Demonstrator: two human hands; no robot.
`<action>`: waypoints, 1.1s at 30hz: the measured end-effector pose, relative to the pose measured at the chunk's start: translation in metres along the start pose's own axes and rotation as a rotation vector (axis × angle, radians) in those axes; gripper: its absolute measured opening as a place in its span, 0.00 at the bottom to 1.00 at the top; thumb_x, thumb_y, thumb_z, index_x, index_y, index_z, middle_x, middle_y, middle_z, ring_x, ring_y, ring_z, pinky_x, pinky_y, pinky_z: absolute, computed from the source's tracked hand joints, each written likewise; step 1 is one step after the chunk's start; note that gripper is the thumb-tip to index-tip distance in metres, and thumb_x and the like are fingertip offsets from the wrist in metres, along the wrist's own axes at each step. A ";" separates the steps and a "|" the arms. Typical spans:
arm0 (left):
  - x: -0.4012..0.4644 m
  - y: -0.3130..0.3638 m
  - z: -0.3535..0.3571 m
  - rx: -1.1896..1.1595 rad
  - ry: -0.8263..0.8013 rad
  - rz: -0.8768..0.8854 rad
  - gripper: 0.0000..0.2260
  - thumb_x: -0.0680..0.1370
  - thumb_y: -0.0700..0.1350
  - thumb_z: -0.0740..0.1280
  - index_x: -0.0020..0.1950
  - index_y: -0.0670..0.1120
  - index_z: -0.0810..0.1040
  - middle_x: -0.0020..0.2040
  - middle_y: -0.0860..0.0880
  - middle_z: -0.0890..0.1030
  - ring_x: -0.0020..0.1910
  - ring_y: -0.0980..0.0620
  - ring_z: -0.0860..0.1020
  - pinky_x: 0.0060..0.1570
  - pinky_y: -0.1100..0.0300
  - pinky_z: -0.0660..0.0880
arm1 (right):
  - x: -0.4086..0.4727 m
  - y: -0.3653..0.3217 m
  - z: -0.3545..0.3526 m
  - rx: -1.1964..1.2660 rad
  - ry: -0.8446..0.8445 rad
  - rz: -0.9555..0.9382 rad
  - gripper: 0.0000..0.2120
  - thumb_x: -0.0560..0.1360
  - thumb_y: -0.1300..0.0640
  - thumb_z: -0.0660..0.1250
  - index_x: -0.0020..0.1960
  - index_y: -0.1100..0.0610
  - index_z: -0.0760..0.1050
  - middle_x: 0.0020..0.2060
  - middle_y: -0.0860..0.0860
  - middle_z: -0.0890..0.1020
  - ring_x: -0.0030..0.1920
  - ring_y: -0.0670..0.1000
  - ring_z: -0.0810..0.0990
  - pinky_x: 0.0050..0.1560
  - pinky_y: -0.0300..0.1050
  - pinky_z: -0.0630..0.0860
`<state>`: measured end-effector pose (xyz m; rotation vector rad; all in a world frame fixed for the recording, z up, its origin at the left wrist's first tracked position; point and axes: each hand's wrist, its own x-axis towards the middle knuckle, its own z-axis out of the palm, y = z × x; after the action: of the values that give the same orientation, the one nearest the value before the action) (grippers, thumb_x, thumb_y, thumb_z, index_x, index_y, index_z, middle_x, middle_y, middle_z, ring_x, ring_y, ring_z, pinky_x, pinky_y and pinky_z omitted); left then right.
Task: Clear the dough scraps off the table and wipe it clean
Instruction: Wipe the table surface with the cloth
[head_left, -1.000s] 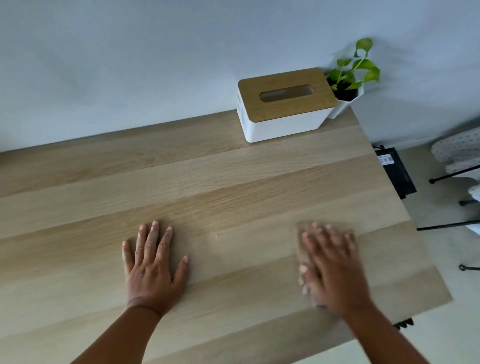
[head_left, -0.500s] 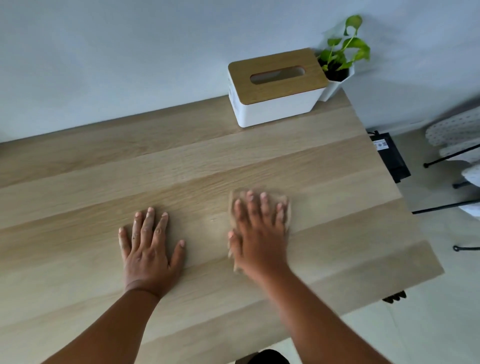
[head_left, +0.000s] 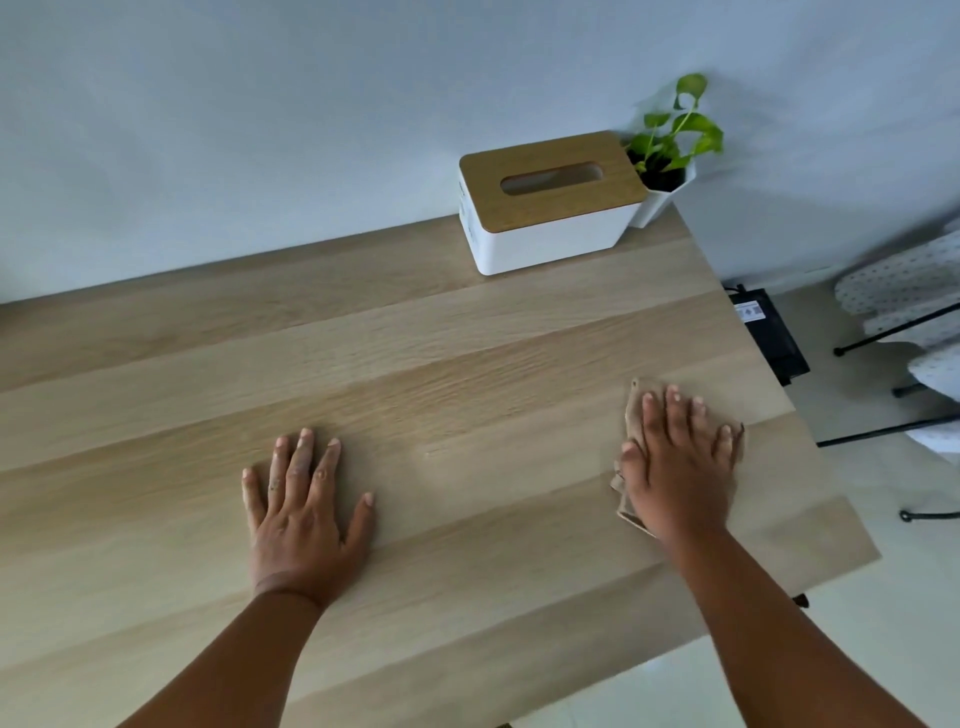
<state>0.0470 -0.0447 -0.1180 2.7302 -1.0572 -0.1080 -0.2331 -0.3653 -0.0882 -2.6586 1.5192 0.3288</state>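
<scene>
— Where's the cloth (head_left: 635, 410)?

— Flat under the right hand (head_left: 675, 462), at four o'clock on the table (head_left: 415, 338), just inside its right edge. Fingers (head_left: 675, 410) straight and spread, pressing down, not curled round it.

— The left hand (head_left: 304, 512)?

— Palm down at seven o'clock, fingers splayed, holding nothing, bracing.

— Any scraps?

— None visible. The unwiped stretch lies toward nine o'clock from the cloth, between the hands; the right hand is plainly nearer. The box (head_left: 550, 202) sits at one o'clock.
</scene>
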 end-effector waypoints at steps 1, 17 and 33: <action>0.000 0.000 0.000 0.001 0.002 0.001 0.34 0.79 0.65 0.56 0.80 0.48 0.66 0.83 0.46 0.59 0.84 0.47 0.47 0.80 0.36 0.45 | 0.003 -0.016 -0.001 0.012 -0.003 0.047 0.35 0.80 0.41 0.45 0.85 0.51 0.54 0.84 0.56 0.54 0.83 0.63 0.51 0.79 0.71 0.50; 0.000 0.002 -0.003 -0.033 -0.007 -0.003 0.34 0.79 0.66 0.55 0.80 0.49 0.66 0.83 0.45 0.59 0.84 0.46 0.48 0.80 0.37 0.43 | -0.123 -0.036 0.030 0.006 0.074 -0.702 0.38 0.78 0.41 0.63 0.84 0.48 0.57 0.84 0.51 0.56 0.84 0.60 0.54 0.77 0.73 0.57; 0.002 0.006 -0.011 -0.014 -0.057 -0.015 0.35 0.79 0.67 0.53 0.82 0.51 0.63 0.84 0.47 0.56 0.84 0.46 0.46 0.80 0.36 0.42 | -0.116 -0.152 0.019 0.052 0.040 -0.252 0.34 0.81 0.37 0.51 0.84 0.50 0.57 0.84 0.54 0.56 0.83 0.64 0.50 0.78 0.74 0.48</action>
<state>0.0460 -0.0480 -0.1064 2.7382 -1.0467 -0.1956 -0.1624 -0.1863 -0.0899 -2.7873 1.1643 0.2187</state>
